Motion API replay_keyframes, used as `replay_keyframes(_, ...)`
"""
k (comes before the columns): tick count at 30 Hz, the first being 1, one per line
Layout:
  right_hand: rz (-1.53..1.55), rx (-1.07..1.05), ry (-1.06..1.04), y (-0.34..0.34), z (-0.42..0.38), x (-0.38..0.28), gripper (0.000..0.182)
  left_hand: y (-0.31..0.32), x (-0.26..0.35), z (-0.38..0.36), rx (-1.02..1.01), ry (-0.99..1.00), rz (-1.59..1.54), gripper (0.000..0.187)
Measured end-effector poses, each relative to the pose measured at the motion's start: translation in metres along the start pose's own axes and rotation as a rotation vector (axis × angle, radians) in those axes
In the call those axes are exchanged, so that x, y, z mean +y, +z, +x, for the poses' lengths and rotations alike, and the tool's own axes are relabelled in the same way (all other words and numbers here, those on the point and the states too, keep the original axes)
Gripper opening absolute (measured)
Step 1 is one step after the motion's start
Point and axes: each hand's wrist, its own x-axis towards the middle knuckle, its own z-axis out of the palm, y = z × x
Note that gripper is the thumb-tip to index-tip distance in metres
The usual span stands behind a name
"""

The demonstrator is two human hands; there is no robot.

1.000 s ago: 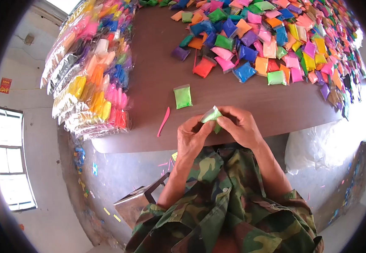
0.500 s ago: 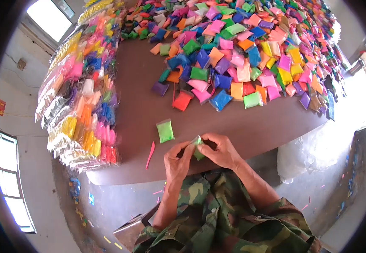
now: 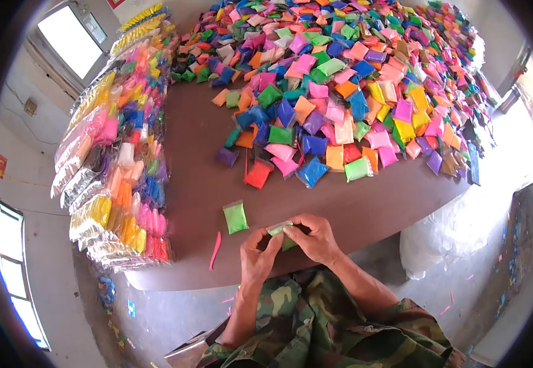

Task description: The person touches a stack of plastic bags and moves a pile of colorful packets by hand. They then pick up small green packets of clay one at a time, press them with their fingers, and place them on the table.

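Between my two hands is a small clear packet of light green clay-like stuff (image 3: 280, 229), held near the table's front edge. My left hand (image 3: 256, 256) pinches the packet's left end between thumb and fingers. Its upper right part is gripped by my right hand (image 3: 317, 240), the thumb pressing on its face. Fingers cover part of the packet. A second light green packet (image 3: 236, 218) lies flat just beyond my left hand. To the left of that hand rests a thin pink plastic tool (image 3: 215, 251), shaped like a small knife.
A large heap of colourful packets (image 3: 337, 126) covers the far and right parts of the brown table (image 3: 187, 178). Stacked clear bags of coloured packets (image 3: 122, 175) line the left side. A big translucent plastic bag (image 3: 432, 242) stands on the floor at the right.
The view has tilted, so the table and heap sit lower. Between my hands the packet's top edge now lies more level and stretched sideways. Both hands still grip it.
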Motion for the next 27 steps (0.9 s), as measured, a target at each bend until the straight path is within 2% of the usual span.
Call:
replay_keyframes(4,0.012,-0.003,-0.025,0.003,0.001,0.006,0.018,-0.001,-0.011,0.006,0.023,0.023,-0.002,0.015)
replay_keyframes(7,0.003,-0.052,0.1,-0.002,0.002,-0.005,0.022,0.0,-0.01,0.008,0.032,0.054,0.02,0.013)
replay_keyframes(11,0.038,-0.137,0.162,-0.009,0.004,-0.011,0.024,-0.001,-0.004,0.008,0.053,0.112,0.061,0.014)
replay_keyframes(13,0.083,-0.177,0.169,-0.012,0.005,-0.007,0.023,-0.003,0.0,0.008,0.027,0.066,0.102,0.015)
replay_keyframes(20,0.075,0.01,0.078,-0.002,-0.001,0.008,0.019,0.0,-0.006,0.0,-0.047,-0.054,-0.054,0.028)
replay_keyframes(23,0.074,0.059,0.078,0.0,-0.001,0.011,0.019,0.007,-0.006,-0.001,-0.021,0.019,-0.025,0.026)
replay_keyframes(27,-0.004,0.056,0.014,0.001,-0.002,0.015,0.022,0.0,-0.015,0.004,-0.033,0.001,0.071,0.022)
